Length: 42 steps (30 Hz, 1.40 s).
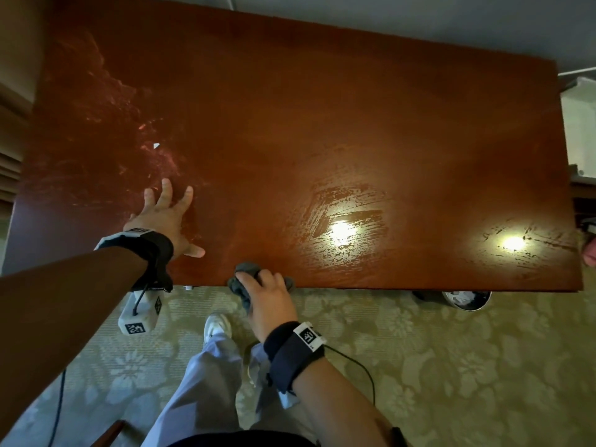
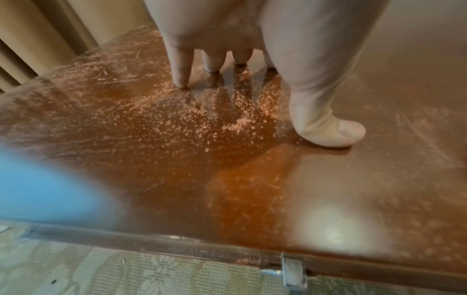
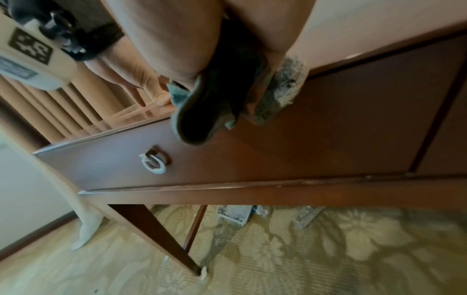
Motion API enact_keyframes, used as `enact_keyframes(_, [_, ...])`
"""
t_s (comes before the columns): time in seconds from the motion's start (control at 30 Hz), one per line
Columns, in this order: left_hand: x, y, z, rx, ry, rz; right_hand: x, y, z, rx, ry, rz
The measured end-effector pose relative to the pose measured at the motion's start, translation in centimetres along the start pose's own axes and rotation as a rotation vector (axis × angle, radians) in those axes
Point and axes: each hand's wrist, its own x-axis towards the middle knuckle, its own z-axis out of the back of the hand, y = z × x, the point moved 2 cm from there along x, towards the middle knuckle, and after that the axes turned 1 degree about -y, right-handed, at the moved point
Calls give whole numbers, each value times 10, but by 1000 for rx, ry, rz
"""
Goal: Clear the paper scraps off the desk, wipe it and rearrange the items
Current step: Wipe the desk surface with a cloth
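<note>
The reddish wooden desk (image 1: 322,108) stands on patterned carpet (image 1: 419,350). Its left part is filmed with dusty smears (image 1: 106,124), one small white paper scrap (image 1: 156,145) among them. The left hand (image 1: 164,217) lies spread flat on that part, holding nothing. At the desk's near edge the right hand (image 1: 267,295) clutches a bunched grey cloth (image 1: 238,287). Wiping seems the step in hand; next the cloth should sweep the desk's dusty left, scrap included.

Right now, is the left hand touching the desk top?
Touching. The left wrist view shows it plainly: the left hand has its fingertips and thumb planted on the dusty desk top, with no gap beneath them.
</note>
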Motion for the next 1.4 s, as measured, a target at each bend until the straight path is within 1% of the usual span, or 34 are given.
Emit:
enact_keyframes(0.1, [0,0,0,7,5,-1,-7,-22,11,1,-48,-55])
enact_keyframes(0.23, [2,0,0,22,1,0,-29,-72,32,7,-129,-216])
enact_keyframes(0.37, [3,0,0,24,12,7,-41,-117,55,69,-203,-367])
enact_keyframes(0.43, [3,1,0,21,12,6,-38,-129,65,126,-253,-428])
enact_keyframes(0.5, [3,1,0,16,7,2,-30,-131,70,155,-284,-477])
enact_keyframes(0.57, [4,2,-1,10,6,-1,-19,-123,72,151,-295,-496])
enact_keyframes(0.67, [6,4,-3,-7,7,-8,5,-94,65,118,-269,-449])
enact_keyframes(0.77, [7,6,-3,-18,9,-22,33,-50,48,72,-191,-316])
enact_keyframes(0.87, [7,6,-3,-22,18,-37,58,8,21,16,-92,-159])
enact_keyframes(0.93, [8,8,-4,-8,3,-46,69,44,0,1,-52,-108])
enact_keyframes(0.97, [9,9,-4,5,-11,-54,72,57,-7,4,-46,-108])
enact_keyframes(1.03, [10,12,-4,35,-31,-82,74,69,-13,3,-42,-132])
enact_keyframes(1.1, [10,16,-3,69,-3,-136,74,67,-11,-23,-16,-145])
enact_keyframes(1.17, [8,32,3,97,25,-218,72,66,-2,-33,-19,-169])
enact_keyframes(1.23, [8,61,11,99,10,-268,71,62,10,-27,-71,-248])
enact_keyframes(1.33, [10,120,28,106,-90,-228,69,48,36,-50,-197,-436])
enact_keyframes(1.4, [12,160,36,133,-102,-171,69,37,50,-65,-241,-544])
